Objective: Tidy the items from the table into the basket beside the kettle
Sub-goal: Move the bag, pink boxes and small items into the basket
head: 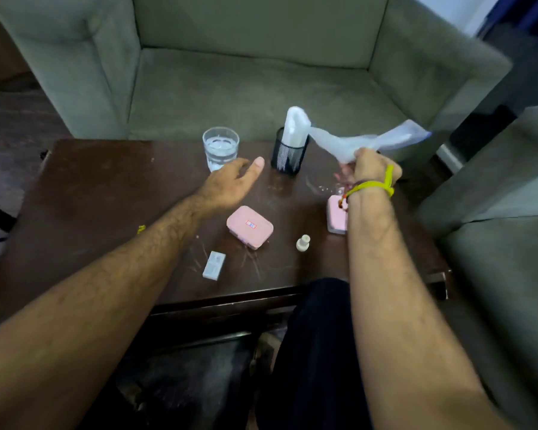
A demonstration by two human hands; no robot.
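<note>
Table [75, 197], dark brown, scratched, carries the items. Nearest edge: small white packet [214, 265], then white dropper bottle [303, 243] upright to its right. Pink case [249, 227] lies between the forearms, just below left hand [230, 184], which hovers with fingers loose, gripping nothing. Second pink case [336, 214] partly hidden under right wrist. Right hand [368, 169], yellow band on wrist, clenches a clear plastic bag [364, 141] lifted above the table. Farther back: water glass [220, 147] just beyond left fingers, black mesh cup [289, 155] stuffed with white tissue. Grey sofa [255, 82] behind.
</note>
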